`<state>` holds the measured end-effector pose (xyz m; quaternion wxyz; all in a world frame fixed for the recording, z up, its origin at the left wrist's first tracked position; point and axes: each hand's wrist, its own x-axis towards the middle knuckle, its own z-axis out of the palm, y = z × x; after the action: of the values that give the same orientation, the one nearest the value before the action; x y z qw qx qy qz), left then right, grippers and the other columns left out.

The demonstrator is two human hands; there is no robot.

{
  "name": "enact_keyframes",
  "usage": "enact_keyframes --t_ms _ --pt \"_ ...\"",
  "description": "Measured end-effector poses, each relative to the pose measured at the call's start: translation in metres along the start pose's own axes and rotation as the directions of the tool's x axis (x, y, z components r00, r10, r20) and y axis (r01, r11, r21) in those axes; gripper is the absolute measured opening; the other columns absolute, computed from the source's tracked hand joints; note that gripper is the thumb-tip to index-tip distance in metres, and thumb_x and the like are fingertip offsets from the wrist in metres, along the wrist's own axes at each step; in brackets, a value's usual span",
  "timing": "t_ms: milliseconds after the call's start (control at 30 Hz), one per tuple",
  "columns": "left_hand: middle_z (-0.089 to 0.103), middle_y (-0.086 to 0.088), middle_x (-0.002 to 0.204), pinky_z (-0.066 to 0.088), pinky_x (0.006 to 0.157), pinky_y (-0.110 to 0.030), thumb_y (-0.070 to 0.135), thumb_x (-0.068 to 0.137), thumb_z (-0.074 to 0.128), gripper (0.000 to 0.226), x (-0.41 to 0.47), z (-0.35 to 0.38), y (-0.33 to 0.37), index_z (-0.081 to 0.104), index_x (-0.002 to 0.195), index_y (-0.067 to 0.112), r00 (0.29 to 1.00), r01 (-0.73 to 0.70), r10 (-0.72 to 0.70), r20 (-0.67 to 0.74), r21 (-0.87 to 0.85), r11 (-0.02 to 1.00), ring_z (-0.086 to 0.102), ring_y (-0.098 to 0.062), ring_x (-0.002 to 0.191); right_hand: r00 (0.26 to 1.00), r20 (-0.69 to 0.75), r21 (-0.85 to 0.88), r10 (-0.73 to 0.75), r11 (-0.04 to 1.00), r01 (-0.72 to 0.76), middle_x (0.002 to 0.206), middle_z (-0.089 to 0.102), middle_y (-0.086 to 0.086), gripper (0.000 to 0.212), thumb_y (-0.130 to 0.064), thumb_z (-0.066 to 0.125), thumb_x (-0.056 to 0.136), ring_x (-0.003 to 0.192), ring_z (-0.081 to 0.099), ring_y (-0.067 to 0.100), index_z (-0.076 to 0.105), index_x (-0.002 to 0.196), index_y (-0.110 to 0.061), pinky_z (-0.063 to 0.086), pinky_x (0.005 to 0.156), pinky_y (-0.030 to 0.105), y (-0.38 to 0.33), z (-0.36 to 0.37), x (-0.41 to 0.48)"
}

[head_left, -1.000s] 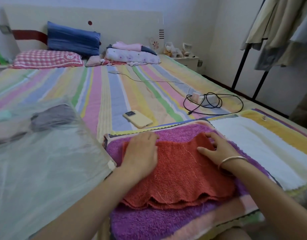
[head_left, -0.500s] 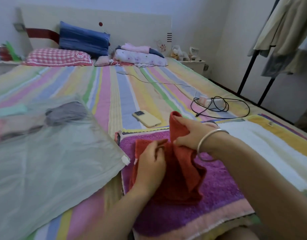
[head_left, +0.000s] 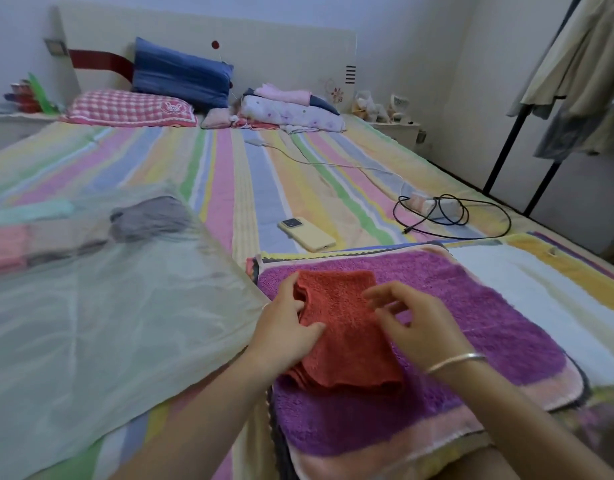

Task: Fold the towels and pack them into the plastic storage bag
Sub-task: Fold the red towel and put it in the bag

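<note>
Left grip (head_left: 285, 330) pinches the red towel (head_left: 343, 344) at its left edge, right grip (head_left: 416, 323) has dropped the flap it was lifting and hovers loosely open, so the towel lies folded on the purple towel (head_left: 506, 306), ready, I judge, for the plastic bag (head_left: 108, 323).

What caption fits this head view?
Left hand grips a folded red towel on a purple towel, right hand hovering above, plastic storage bag alongside.

Bag (head_left: 108, 323) left of towels (head_left: 489, 323) (phone (head_left: 307, 234) behind).
</note>
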<state>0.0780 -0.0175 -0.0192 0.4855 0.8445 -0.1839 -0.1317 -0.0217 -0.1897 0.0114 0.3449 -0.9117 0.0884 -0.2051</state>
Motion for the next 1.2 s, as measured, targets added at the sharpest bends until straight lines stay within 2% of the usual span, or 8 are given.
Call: enact_keyframes --t_ms 67,233,467,633,733,833,1067,1200 --pt "0.066 -0.006 0.121 0.048 0.099 -0.04 0.03 0.072 0.066 0.087 -0.003 -0.003 -0.001 0.025 0.148 0.038 0.998 -0.062 0.062 -0.024 0.014 0.998 0.063 -0.02 0.112 0.988 0.017 -0.1 -0.154 0.983 0.154 0.088 0.066 -0.021 0.013 -0.032 0.06 0.082 0.085 0.06 0.003 0.064 0.092 -0.038 0.05 0.077 0.031 0.005 0.002 -0.018" --pt "0.063 0.009 0.125 0.042 0.103 -0.028 0.009 0.08 0.062 0.05 -0.005 -0.012 -0.003 0.062 0.124 0.033 0.985 -0.162 0.171 -0.038 0.166 0.973 0.058 -0.01 0.116 0.923 0.266 -0.26 -0.278 0.901 0.347 0.126 0.055 -0.018 0.055 -0.067 0.056 0.076 0.124 0.045 0.006 0.06 0.121 -0.035 0.037 0.104 0.025 0.015 0.011 -0.049" --pt "0.008 0.005 0.162 0.041 0.104 -0.035 0.022 0.089 0.056 0.06 -0.02 -0.015 0.002 0.037 0.145 0.026 0.962 -0.174 0.261 -0.082 0.553 0.815 0.037 -0.017 0.137 0.934 0.187 -0.408 -0.305 0.841 0.356 0.129 0.055 -0.006 0.067 -0.037 0.052 0.058 0.124 0.05 0.02 0.056 0.124 -0.025 0.045 0.1 0.038 0.012 0.025 -0.054" --pt "0.063 0.012 0.121 0.037 0.109 -0.039 0.051 0.081 0.056 0.036 -0.04 -0.014 -0.001 0.066 0.108 0.029 0.778 -0.587 0.619 0.104 0.471 0.659 0.053 -0.009 0.119 0.915 0.071 -0.389 -0.398 0.833 0.393 0.106 0.063 -0.004 0.049 -0.024 0.048 0.062 0.099 0.061 0.019 0.051 0.111 -0.02 0.043 0.085 0.027 0.004 0.031 -0.053" --pt "0.064 0.016 0.115 0.019 0.118 -0.031 0.07 0.069 0.06 0.063 -0.047 -0.014 -0.01 0.062 0.117 0.03 0.777 -0.628 0.567 0.274 0.417 0.657 0.052 0.0 0.117 0.908 -0.079 -0.334 -0.412 0.869 0.365 0.087 0.068 -0.006 0.033 -0.023 0.049 0.076 0.078 0.062 0.013 0.05 0.109 -0.023 0.043 0.069 0.023 0.002 0.026 -0.05" --pt "0.06 0.016 0.12 0.032 0.109 -0.024 0.058 0.066 0.071 0.07 -0.044 -0.017 -0.018 0.055 0.127 0.027 0.774 -0.63 0.573 0.268 0.404 0.663 0.052 -0.001 0.112 0.924 -0.172 -0.198 -0.341 0.931 0.306 0.078 0.07 -0.004 0.023 -0.029 0.046 0.086 0.063 0.063 0.01 0.049 0.109 -0.029 0.046 0.057 0.024 -0.002 0.016 -0.044" --pt "0.066 0.004 0.114 0.039 0.101 -0.029 0.016 0.056 0.054 0.064 -0.048 -0.018 -0.026 0.059 0.119 0.02 0.681 -0.684 0.652 0.332 0.607 0.405 0.06 -0.014 0.108 0.87 0.305 -0.288 -0.387 0.833 0.472 0.119 0.058 -0.015 0.058 -0.034 0.057 0.063 0.118 0.052 0.007 0.055 0.12 -0.029 0.046 0.097 0.028 0.013 0.004 -0.056" --pt "0.064 0.007 0.128 0.044 0.103 -0.032 0.024 0.065 0.05 0.065 -0.042 -0.021 -0.037 0.06 0.128 0.028 0.774 -0.625 0.574 0.269 0.475 0.62 0.055 -0.006 0.122 0.886 0.261 -0.408 -0.383 0.788 0.461 0.126 0.06 -0.011 0.07 -0.027 0.047 0.058 0.127 0.047 0.01 0.052 0.127 -0.025 0.041 0.102 0.026 0.019 0.015 -0.054"
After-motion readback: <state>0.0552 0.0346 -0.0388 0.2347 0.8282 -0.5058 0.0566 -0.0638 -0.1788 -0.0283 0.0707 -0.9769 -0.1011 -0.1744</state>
